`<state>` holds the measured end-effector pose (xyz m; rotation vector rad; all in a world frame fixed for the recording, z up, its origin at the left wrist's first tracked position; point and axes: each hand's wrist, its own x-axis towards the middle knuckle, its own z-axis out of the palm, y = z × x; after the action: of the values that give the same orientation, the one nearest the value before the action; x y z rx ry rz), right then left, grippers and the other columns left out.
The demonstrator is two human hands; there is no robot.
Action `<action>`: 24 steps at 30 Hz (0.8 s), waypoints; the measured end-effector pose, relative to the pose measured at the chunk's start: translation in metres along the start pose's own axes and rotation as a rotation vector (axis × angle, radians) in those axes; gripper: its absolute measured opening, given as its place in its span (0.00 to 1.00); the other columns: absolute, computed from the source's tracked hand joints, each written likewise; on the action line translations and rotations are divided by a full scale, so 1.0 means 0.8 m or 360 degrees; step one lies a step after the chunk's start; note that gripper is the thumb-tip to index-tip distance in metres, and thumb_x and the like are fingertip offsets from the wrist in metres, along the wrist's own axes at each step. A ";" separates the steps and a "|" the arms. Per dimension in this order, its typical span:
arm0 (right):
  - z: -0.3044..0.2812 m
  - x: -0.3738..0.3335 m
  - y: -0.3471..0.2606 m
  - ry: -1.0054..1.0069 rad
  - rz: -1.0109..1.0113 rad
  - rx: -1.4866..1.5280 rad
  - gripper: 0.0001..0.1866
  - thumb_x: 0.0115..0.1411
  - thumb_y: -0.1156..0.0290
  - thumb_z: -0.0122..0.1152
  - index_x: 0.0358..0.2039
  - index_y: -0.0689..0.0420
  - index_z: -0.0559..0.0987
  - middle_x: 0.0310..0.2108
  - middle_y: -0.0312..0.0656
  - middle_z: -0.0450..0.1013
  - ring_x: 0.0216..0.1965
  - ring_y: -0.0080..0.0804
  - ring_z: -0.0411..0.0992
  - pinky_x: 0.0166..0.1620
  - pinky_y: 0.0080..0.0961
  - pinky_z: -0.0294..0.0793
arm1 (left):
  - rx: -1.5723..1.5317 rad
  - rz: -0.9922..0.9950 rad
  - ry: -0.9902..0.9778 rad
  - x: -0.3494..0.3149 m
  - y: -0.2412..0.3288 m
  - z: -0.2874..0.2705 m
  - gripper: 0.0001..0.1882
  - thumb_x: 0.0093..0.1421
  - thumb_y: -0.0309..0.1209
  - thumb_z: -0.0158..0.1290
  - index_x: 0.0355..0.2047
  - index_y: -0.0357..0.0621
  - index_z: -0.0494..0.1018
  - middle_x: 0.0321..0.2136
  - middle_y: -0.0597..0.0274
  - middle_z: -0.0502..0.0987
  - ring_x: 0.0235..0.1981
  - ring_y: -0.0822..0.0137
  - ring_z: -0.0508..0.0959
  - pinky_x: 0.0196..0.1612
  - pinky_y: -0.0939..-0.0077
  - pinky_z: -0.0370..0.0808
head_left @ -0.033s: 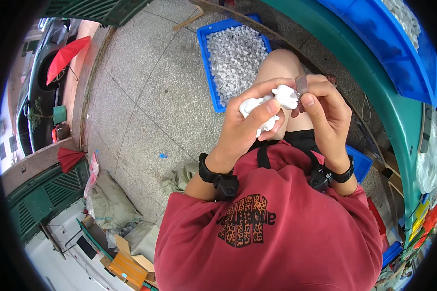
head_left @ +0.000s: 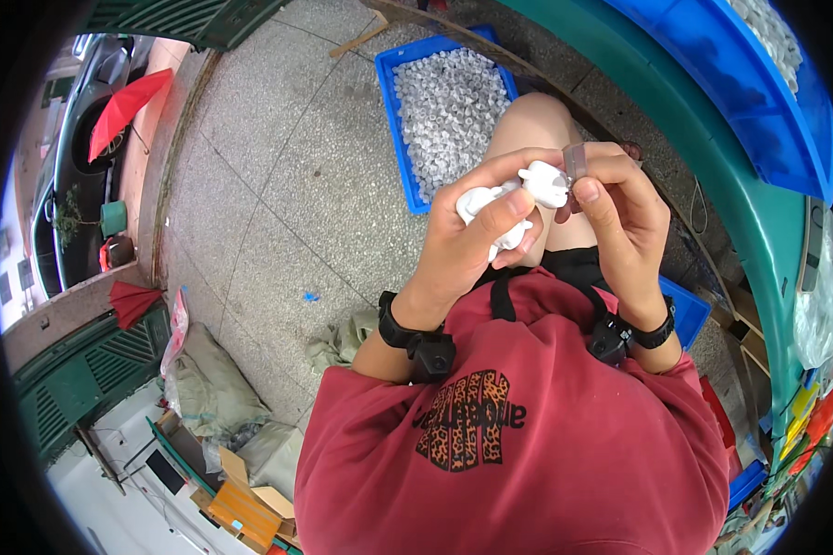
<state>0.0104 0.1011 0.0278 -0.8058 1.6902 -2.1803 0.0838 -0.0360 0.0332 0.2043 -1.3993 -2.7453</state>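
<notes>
My left hand (head_left: pixel 458 231) is closed around white, rounded, glossy pieces (head_left: pixel 507 233), which look like small moulded figures. One more white rounded piece (head_left: pixel 544 185), with a small knob on its side, sticks out past the left fingertips toward the right hand. Between thumb and fingers my right hand (head_left: pixel 625 208) pinches a thin, flat, greyish strip like a small blade (head_left: pixel 576 162). The strip's lower end is at the edge of that white piece; whether it touches or cuts in is too small to tell. Both hands are above my lap.
Beyond my knee a blue crate (head_left: pixel 393 120) on the floor is full of small whitish parts (head_left: pixel 449 111). At the right a green table edge (head_left: pixel 713 157) curves past, bearing another blue crate (head_left: pixel 759 120). Sacks (head_left: pixel 213 379) lie on the floor at the left, and a blue bin (head_left: pixel 685 314) stands by my right wrist.
</notes>
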 end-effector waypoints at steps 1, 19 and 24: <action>0.001 0.000 0.001 0.0001 -0.0030 -0.0011 0.05 0.58 0.77 0.51 0.31 0.66 0.72 0.34 0.44 0.68 0.30 0.22 0.68 0.29 0.16 0.70 | 0.0001 0.0001 0.0000 0.000 0.000 0.000 0.19 0.59 0.30 0.46 0.49 0.32 0.64 0.27 0.55 0.72 0.17 0.80 0.65 0.14 0.90 0.58; 0.000 -0.002 0.009 0.0024 -0.0193 -0.0114 0.04 0.56 0.78 0.53 0.32 0.66 0.72 0.34 0.45 0.69 0.28 0.23 0.69 0.28 0.17 0.71 | -0.0056 -0.0026 0.0021 -0.003 0.002 0.005 0.19 0.58 0.29 0.46 0.49 0.33 0.65 0.28 0.56 0.71 0.19 0.80 0.65 0.15 0.90 0.59; -0.003 -0.001 0.009 -0.0024 -0.0158 -0.0143 0.05 0.56 0.77 0.53 0.32 0.65 0.72 0.35 0.45 0.69 0.28 0.23 0.69 0.27 0.16 0.71 | 0.0028 -0.0014 0.0046 -0.006 0.001 0.004 0.19 0.58 0.30 0.46 0.49 0.34 0.64 0.27 0.59 0.71 0.19 0.81 0.65 0.15 0.91 0.58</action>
<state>0.0087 0.1016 0.0201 -0.9461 1.7877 -2.1694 0.0877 -0.0332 0.0364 0.2503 -1.4193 -2.7266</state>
